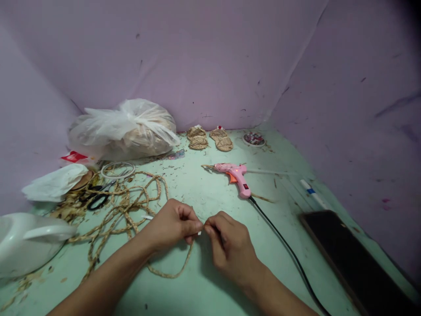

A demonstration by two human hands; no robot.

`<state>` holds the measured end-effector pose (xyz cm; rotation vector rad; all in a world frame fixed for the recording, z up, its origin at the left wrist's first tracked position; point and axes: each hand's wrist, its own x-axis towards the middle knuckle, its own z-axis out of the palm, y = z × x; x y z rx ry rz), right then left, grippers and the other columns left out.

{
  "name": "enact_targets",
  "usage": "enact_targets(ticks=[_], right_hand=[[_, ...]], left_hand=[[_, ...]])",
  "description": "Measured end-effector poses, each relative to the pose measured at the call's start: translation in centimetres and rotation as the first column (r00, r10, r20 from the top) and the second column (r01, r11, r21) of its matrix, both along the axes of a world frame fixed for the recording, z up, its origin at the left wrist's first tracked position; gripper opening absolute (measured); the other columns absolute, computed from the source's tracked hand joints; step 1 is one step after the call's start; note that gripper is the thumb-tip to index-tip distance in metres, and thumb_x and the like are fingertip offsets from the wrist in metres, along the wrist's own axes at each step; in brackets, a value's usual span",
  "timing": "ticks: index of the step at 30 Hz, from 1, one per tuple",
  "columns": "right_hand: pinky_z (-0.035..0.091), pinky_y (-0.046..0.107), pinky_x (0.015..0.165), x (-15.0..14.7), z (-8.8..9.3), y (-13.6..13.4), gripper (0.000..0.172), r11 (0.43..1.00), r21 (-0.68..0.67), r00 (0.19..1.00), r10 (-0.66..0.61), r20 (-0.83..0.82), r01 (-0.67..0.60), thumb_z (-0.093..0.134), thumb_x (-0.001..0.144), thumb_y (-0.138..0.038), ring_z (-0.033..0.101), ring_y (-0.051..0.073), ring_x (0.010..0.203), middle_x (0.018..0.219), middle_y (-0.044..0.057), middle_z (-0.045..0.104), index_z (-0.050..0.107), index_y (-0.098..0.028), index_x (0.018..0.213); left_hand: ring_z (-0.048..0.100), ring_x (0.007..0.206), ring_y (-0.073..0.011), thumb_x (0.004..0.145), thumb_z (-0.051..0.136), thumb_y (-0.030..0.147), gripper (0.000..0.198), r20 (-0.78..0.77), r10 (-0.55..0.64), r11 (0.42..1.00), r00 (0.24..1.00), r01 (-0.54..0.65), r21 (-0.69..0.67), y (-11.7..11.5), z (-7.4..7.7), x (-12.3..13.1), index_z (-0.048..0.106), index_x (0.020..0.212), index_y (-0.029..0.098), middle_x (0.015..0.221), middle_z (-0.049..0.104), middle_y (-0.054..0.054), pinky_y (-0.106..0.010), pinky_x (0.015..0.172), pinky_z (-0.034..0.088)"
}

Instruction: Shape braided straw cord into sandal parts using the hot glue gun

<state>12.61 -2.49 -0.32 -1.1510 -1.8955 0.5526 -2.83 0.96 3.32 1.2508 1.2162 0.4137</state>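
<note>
My left hand and my right hand meet in front of me over the green table, thumbs and fingers pinched close together. A braided straw cord hangs in a loop below my left hand, and its upper part runs up to that hand's fingertips. A tiny white bit shows just under the left fingertips. What lies between the right fingertips is mostly hidden; it looks like the end of the same cord. The rest of the cord spreads in a loose tangle on the left.
A pink glue gun lies ahead, its black cable running toward me on the right. Scissors, a tied plastic bag and a white jug are left. Small woven slippers stand behind; a phone-like black slab lies right.
</note>
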Motion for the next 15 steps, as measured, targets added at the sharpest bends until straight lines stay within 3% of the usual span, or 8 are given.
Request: enact_targets(ticks=[2, 5, 8, 12, 15], right_hand=[[0.036, 0.024, 0.05, -0.1, 0.1, 0.1, 0.016, 0.994, -0.102, 0.999, -0.036, -0.015, 0.034, 0.042, 0.078, -0.016, 0.047, 0.012, 0.053, 0.058, 0.002, 0.051, 0.051, -0.017, 0.065], [0.032, 0.023, 0.046, -0.2, 0.1, 0.2, 0.021, 0.94, -0.335, 0.996, -0.079, -0.042, 0.06, 0.043, 0.079, -0.021, 0.044, 0.011, 0.049, 0.052, -0.001, 0.048, 0.047, -0.018, 0.059], [0.029, 0.021, 0.042, -0.2, -0.2, 0.4, 0.025, 0.869, -0.494, 0.989, -0.093, -0.115, 0.024, 0.041, 0.08, -0.027, 0.04, 0.01, 0.045, 0.048, -0.003, 0.042, 0.043, -0.019, 0.057], [0.027, 0.02, 0.038, -0.3, -0.7, 0.6, 0.029, 0.805, -0.591, 0.961, -0.129, -0.246, -0.044, 0.04, 0.08, -0.033, 0.035, 0.008, 0.04, 0.045, -0.006, 0.032, 0.035, -0.021, 0.054], [0.023, 0.019, 0.033, -0.5, -0.5, 0.7, 0.031, 0.688, -0.708, 0.895, -0.203, -0.398, -0.159, 0.044, 0.077, -0.038, 0.027, 0.006, 0.036, 0.044, -0.009, 0.025, 0.033, -0.021, 0.053]], left_hand=[[0.048, 0.051, -0.0105, 0.07, 0.054, 0.024, 0.017, -0.187, -0.07, 0.973, 0.98, 0.108, 0.203, -0.4, 0.5, 0.2, 0.06, 0.061, 0.012, 0.052, 0.056, 0.0, -0.023, 0.052, 0.035], [0.052, 0.067, -0.0127, 0.078, 0.045, 0.018, 0.02, -0.413, -0.135, 0.829, 0.901, 0.331, 0.452, -0.9, 0.9, 0.4, 0.062, 0.071, 0.014, 0.069, 0.06, -0.002, -0.024, 0.063, 0.037], [0.051, 0.07, -0.0135, 0.083, 0.038, 0.016, 0.023, -0.536, -0.166, 0.703, 0.828, 0.481, 0.524, -1.2, 0.6, 0.3, 0.06, 0.077, 0.015, 0.074, 0.057, -0.003, -0.025, 0.064, 0.038], [0.048, 0.071, -0.0147, 0.081, 0.036, 0.009, 0.021, -0.622, -0.167, 0.554, 0.765, 0.594, 0.582, -1.3, -0.1, 0.2, 0.056, 0.078, 0.014, 0.076, 0.053, -0.005, -0.026, 0.065, 0.04], [0.046, 0.072, -0.0165, 0.077, 0.037, 0.005, 0.02, -0.676, -0.092, 0.397, 0.731, 0.65, 0.648, -1.4, -0.7, 0.1, 0.055, 0.077, 0.014, 0.075, 0.051, -0.006, -0.028, 0.065, 0.04]])
